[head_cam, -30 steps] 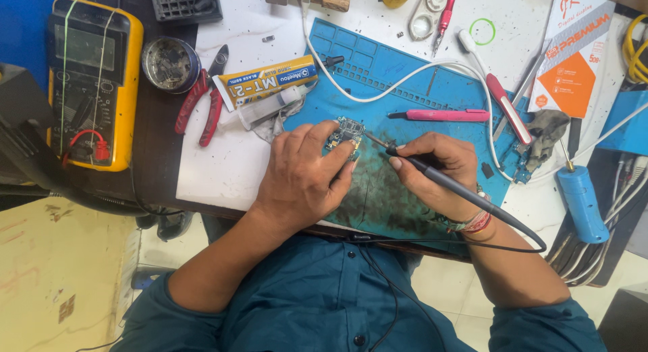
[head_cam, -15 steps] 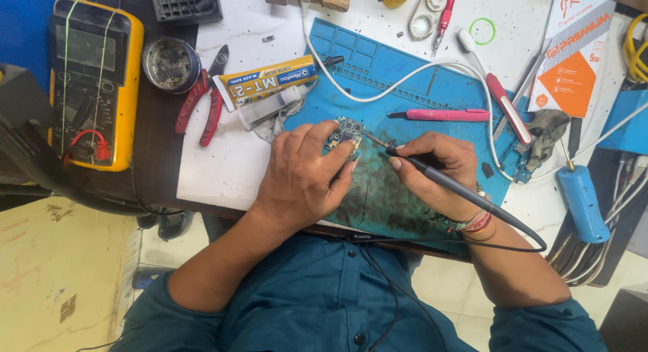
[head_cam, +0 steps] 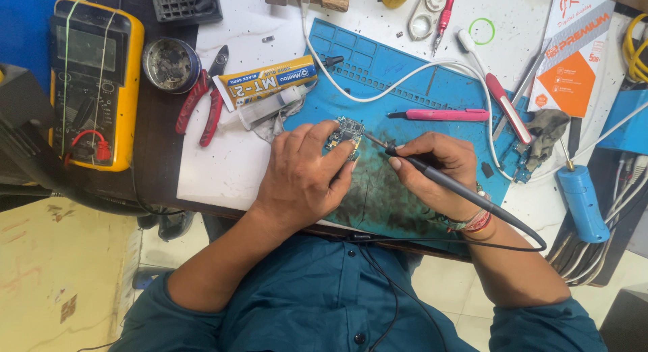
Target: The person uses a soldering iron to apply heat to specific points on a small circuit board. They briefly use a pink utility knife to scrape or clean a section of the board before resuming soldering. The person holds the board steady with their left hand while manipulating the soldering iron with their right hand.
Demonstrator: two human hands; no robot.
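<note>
A small green circuit board [head_cam: 345, 132] lies on the blue work mat [head_cam: 405, 89]. My left hand [head_cam: 300, 176] rests over it and pins it down with the fingertips. My right hand [head_cam: 435, 173] grips a black soldering iron [head_cam: 445, 184] like a pen. Its metal tip points left and touches the board's right edge. The iron's black cord loops down past my wrist.
A yellow multimeter [head_cam: 94, 82] stands at the left, with a round tin [head_cam: 169, 65] and red pliers [head_cam: 202, 99] beside it. A yellow glue box [head_cam: 270, 82], pink pen [head_cam: 439, 114], white cable [head_cam: 418, 72] and blue cylinder tool [head_cam: 584, 200] surround the mat.
The soldering iron tip has shifted slightly left, onto the board's edge. My left hand has stayed on the board.
</note>
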